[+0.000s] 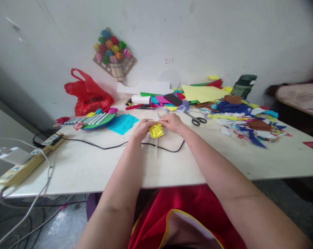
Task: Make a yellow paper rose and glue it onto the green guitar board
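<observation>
We see both hands meeting over the middle of the table (pixel 182 173), with a yellow flower (pixel 156 131) between them. The left hand (pixel 144 129) has its fingers closed on the flower's left side; the right hand (pixel 172 122) pinches at its upper right edge. Below the flower a pale stick (pixel 157 149) points toward us, though at this size we can't make out whether it is joined to the flower. A black cord (pixel 104 148) runs across the table past the stick. Just left of the left hand lies some blue paper (pixel 123 123), and beyond it a green disc (pixel 101 121) bearing pale tubes. Scissors (pixel 197 121) (black-handled) lie near the right hand, and farther right we find a heap of scraps (pixel 258 125) in many colours.
</observation>
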